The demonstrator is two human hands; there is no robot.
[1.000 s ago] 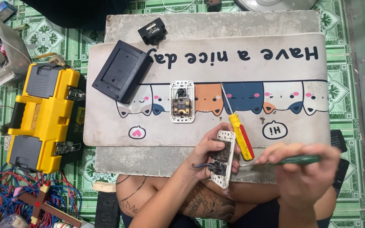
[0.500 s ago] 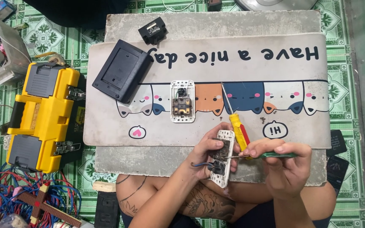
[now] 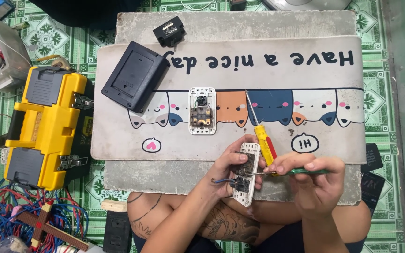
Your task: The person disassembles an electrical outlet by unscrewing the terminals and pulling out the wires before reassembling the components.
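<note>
Left hand (image 3: 228, 171) grips a white switch plate (image 3: 246, 173) upright at the counter (image 3: 165, 175) edge; right hand (image 3: 312, 178) closes on a green screwdriver (image 3: 301, 172), tip at its terminals. Likely working a terminal screw; next move needs the tip held seated, plate steady.

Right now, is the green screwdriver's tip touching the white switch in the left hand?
Touching. The head view shows the green screwdriver shaft running from the right hand into the white switch that the left hand holds.

A white plastic switch plate (image 3: 202, 111) lies on the printed desk mat (image 3: 305, 136) beyond both hands; the boxy yellow plastic toolbox (image 3: 48, 126) sits well left
</note>
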